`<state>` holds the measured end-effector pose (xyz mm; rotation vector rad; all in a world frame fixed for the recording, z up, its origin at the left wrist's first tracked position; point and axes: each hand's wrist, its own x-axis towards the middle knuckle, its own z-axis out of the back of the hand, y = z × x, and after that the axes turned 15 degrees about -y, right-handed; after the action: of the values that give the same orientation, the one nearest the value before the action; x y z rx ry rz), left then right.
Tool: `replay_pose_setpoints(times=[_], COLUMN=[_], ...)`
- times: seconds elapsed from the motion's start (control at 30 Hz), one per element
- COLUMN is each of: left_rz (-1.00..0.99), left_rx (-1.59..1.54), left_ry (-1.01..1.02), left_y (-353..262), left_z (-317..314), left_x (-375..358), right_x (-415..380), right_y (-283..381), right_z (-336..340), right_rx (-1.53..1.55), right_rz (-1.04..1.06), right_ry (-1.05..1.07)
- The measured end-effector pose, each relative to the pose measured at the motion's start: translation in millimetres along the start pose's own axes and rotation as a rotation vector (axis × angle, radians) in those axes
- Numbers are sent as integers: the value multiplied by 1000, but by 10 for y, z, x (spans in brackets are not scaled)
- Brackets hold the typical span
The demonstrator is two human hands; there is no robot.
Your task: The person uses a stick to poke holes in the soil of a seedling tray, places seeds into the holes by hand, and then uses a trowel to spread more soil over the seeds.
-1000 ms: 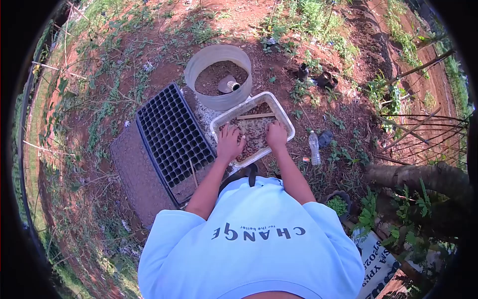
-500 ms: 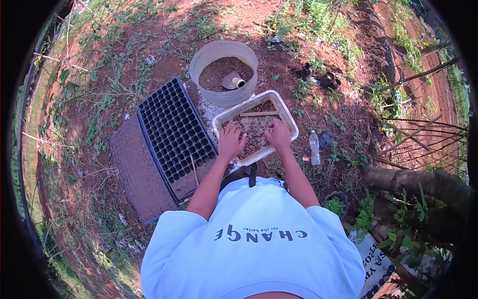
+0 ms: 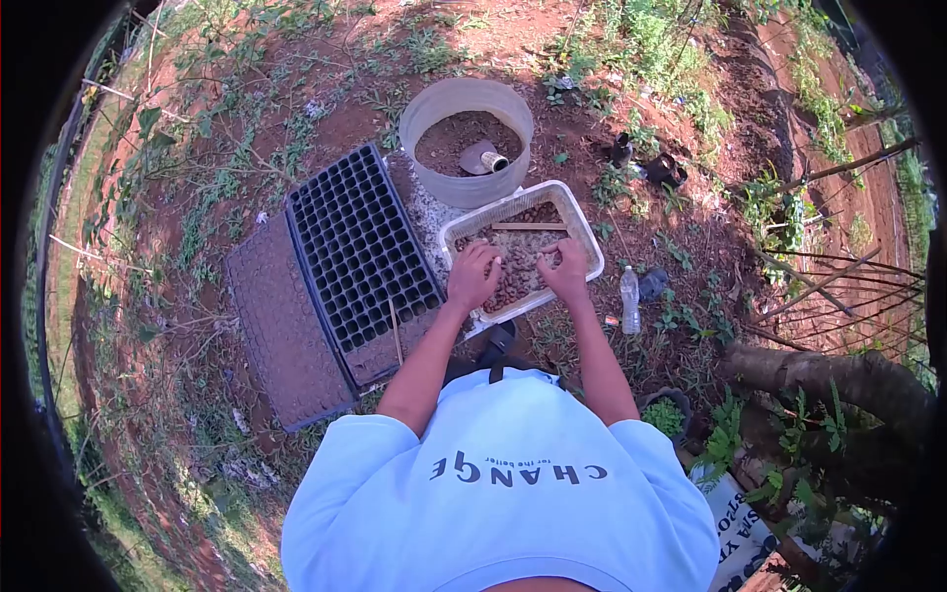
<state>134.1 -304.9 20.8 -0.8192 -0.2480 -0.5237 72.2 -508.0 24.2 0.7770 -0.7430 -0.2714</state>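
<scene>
A white rectangular tub (image 3: 595, 259) holds many small brown seed-like pieces (image 3: 515, 281), with a flat wooden strip (image 3: 530, 227) lying across its far part. Over the tub's left side is my left hand (image 3: 475, 274), its fingers bent and drawn together. My right hand (image 3: 564, 268) is above the right side, thumb and forefinger pinched. Whatever either hand has between its fingertips is too small to make out. Left of the tub lies a black seedling tray (image 3: 360, 242) with rows of cells, its near rows filled with soil. A thin stick (image 3: 396, 331) rests on that near end.
Behind the tub stands a round pale container (image 3: 467, 187) of soil with a scoop (image 3: 480, 158) in it. A soil-covered tray (image 3: 281, 321) lies far left. To the right are a clear bottle (image 3: 629, 299), small dark pots (image 3: 663, 170) and a thick branch (image 3: 829, 375).
The view has shifted, so the tub and trays sit further right. My fingers have drawn in, and the right hand now shows a pinch over the tub.
</scene>
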Motion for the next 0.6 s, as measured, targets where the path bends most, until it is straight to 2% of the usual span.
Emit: replay_pose_setpoints(times=[0.1,0.17,0.2,0.27,0.33,0.4,0.47,0.53,0.6], left_rz=[-45,-62,-77,-41,50,100,152,186,233], left_rx=[-154,-143,-133,-141,-80,-64,-8,29,50], left_ry=[-98,-124,-146,-165,-207,-222,-263,-295,-340], left_y=[-53,-83,-80,-34,34,140,258,386,469], left_z=[105,256,339,517,718,934,1139,1325,1531], left_x=[-29,-135,-202,-376,-577,-774,-952,-1117,-1284], right_x=[-114,-236,-299,-435,-566,-703,-811,-927,-1049], right_y=[173,318,392,542,679,814,944,1076,1214], right_z=[-88,-163,-199,-271,-339,-420,-526,-621,-724], right_rx=[38,171,177,197,235,298,292,338,361], right_rz=[-73,-197,-193,-65,-58,-165,-78,-156,-137], right_ry=[51,63,65,17,53,135,104,149,173])
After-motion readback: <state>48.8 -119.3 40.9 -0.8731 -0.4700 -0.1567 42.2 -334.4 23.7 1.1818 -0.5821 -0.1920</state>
